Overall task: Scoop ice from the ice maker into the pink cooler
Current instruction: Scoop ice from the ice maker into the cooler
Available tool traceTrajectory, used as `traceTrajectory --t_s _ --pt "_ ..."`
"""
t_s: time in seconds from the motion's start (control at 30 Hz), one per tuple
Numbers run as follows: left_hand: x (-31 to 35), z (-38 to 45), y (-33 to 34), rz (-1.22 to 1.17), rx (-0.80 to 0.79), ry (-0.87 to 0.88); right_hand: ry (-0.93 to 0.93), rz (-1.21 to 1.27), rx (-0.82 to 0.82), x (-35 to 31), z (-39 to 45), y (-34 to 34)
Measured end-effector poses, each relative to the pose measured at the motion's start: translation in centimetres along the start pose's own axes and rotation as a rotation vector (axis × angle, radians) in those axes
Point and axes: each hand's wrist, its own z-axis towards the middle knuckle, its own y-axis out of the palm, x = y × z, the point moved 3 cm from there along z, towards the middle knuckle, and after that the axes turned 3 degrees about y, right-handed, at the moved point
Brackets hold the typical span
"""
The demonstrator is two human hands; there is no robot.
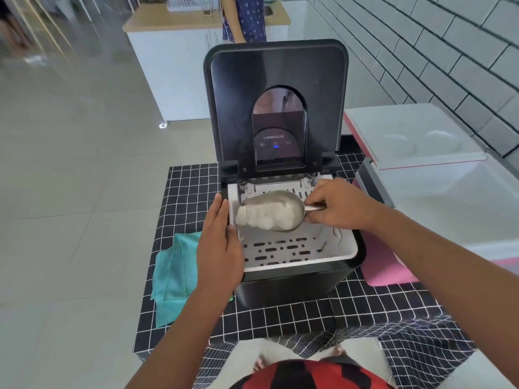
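A black ice maker (280,287) stands on the checked tablecloth with its lid (278,80) raised upright. Its white slotted basket (283,251) shows a bare floor. My right hand (337,204) grips the handle of a metal scoop (280,202) held over the basket, its bowl heaped with ice (264,214). My left hand (222,240) lies flat with straight fingers against the ice maker's left rim. The pink cooler (387,265) sits to the right, its white lid (412,136) swung back and its white interior (449,203) exposed.
A teal cloth (174,276) lies on the black-and-white checked tablecloth (191,192) left of the ice maker. A white brick wall (449,51) runs behind the cooler. Further back stands a white counter (174,66) with a person beside it. Tiled floor (70,192) spreads to the left.
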Motion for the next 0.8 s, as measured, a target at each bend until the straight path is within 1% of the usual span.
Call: traceTrajectory --t_s 0.23,0.33,0.43,0.53,0.63,0.8 --pt "0.3 0.2 -0.2 0.147 -0.039 0.024 -0.029 0.020 0.070 1.1 -1.0 -0.4" --pt "0.9 0.1 -0.3 0.179 -0.041 0.015 -0.061 0.040 0.128 1.9 -2.1 -1.5" --pt "2.4 0.2 0.1 0.216 -0.011 0.027 -0.058 0.032 0.175 3.1 -3.4 -3.2" --pt "4.7 0.6 1.6 0.201 0.008 0.052 -0.048 0.017 0.200 5.0 -5.3 -5.2" --pt "7.6 1.2 4.2 0.168 -0.047 0.089 0.017 -0.028 0.219 8.0 -7.8 -7.2" --pt "13.3 1.6 11.0 0.124 -0.154 0.194 0.205 -0.002 0.242 15.4 -12.9 -10.4"
